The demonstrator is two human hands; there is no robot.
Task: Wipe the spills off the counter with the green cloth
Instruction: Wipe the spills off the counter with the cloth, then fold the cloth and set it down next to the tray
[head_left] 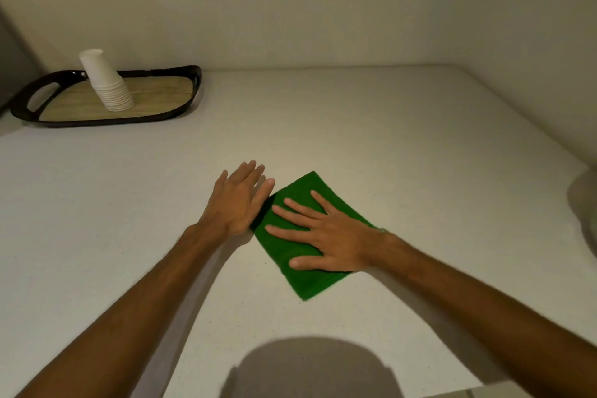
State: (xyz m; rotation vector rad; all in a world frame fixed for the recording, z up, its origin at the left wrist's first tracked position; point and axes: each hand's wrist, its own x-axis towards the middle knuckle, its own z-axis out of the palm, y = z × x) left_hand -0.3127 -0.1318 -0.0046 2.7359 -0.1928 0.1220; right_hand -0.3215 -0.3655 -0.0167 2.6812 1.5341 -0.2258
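Note:
A folded green cloth lies flat on the white counter, near its middle. My right hand presses down on the cloth, palm flat and fingers spread. My left hand rests flat on the bare counter just left of the cloth, its fingers together and its edge touching the cloth's left side. I make out no spill on the counter.
A black tray with a wood-look base sits at the back left, carrying a tilted stack of white paper cups. Walls close off the back and right. A pale rounded object shows at the right edge. My shadow falls on the counter's front.

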